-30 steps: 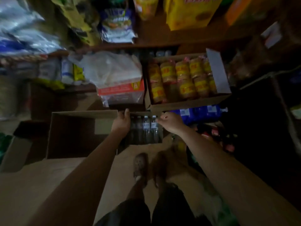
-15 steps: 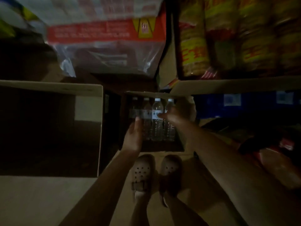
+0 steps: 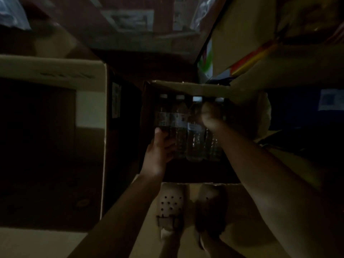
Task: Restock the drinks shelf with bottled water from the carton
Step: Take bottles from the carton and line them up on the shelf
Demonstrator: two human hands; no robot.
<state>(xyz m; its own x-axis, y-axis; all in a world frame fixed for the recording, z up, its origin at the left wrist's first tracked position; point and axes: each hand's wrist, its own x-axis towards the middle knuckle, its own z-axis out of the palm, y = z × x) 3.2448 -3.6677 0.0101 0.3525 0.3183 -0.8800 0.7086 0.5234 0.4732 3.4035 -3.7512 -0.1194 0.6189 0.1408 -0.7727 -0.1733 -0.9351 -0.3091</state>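
Bottled water [image 3: 194, 135] stands upright in a row of four white-capped bottles against the far wall of the open carton [image 3: 188, 88] on the floor, just ahead of your shoes [image 3: 172, 207]. Your left hand [image 3: 160, 151] wraps its grip around the lower body of the leftmost bottle, thumb up its side. Your right hand [image 3: 211, 116] is clenched around the neck of a bottle near the right end. A larger open box [image 3: 55, 71] sits just left of the carton.
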